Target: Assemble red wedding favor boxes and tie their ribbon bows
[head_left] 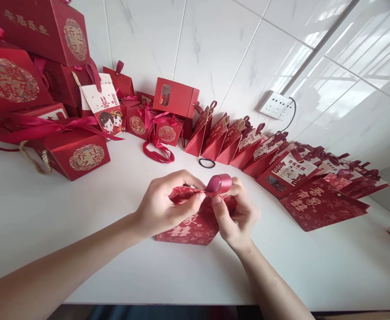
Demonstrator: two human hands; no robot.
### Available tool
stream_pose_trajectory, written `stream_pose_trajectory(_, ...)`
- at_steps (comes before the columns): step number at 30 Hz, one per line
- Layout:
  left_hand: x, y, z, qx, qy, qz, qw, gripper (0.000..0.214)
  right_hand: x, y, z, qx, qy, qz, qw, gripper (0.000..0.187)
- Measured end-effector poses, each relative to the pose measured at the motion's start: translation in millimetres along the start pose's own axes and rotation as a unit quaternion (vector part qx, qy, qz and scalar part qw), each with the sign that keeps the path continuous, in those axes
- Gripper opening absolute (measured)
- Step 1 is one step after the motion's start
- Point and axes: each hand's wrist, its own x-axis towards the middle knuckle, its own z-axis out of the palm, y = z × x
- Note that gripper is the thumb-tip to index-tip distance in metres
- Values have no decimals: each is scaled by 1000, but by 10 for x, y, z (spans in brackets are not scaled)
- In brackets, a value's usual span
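Note:
A red paper gift box (pixel 195 230) with pale Chinese lettering stands on the white table in front of me. My left hand (pixel 168 202) pinches its top edge from the left, thumb in front and fingers behind. On the other side, my right hand (pixel 238 213) grips the same top edge, its thumb pressed to the front face. Between the two hands a dark red ribbon loop (pixel 219 183) rises from the top of the box. The fingers behind the box are partly hidden.
Larger red boxes (pixel 64 35) are stacked at the left. Several red gift boxes with ribbon handles (pixel 228 144) line the wall toward the right. A black hair tie (pixel 207 163) lies beyond my hands on the white table (pixel 131 275). A power strip (pixel 276 105) is on the tiled wall.

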Motion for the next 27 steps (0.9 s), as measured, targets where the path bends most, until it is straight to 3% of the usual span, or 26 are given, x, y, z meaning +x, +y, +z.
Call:
stream_pose_trajectory(11, 10, -53, -11, -6, 13, -46, 999, 6, 8, 45, -15, -11, -23, 15, 1000, 17)
stream_pose_trajectory(13, 23, -72, -10, -16, 20, -65, 998, 9, 3, 68, -17, 3, -28, 33, 999, 27)
stream_pose_trajectory(17, 62, -138, -30, -51, 30, -138, 989, 20, -30, 193, -38, 68, -59, 88, 992, 50)
stream_pose_trajectory(20, 102, -210, -66, -109, 38, -207, 971, 26, -57, 333, -61, 87, -107, 152, 979, 38)
stream_pose_trajectory(23, 137, -276, -96, -158, 38, -257, 953, 31, -53, 424, -67, 94, -111, 229, 962, 27)
stream_pose_trajectory(27, 133, -300, -94, -130, 45, -230, 963, 35, -27, 418, -39, 132, -87, 285, 945, 32)
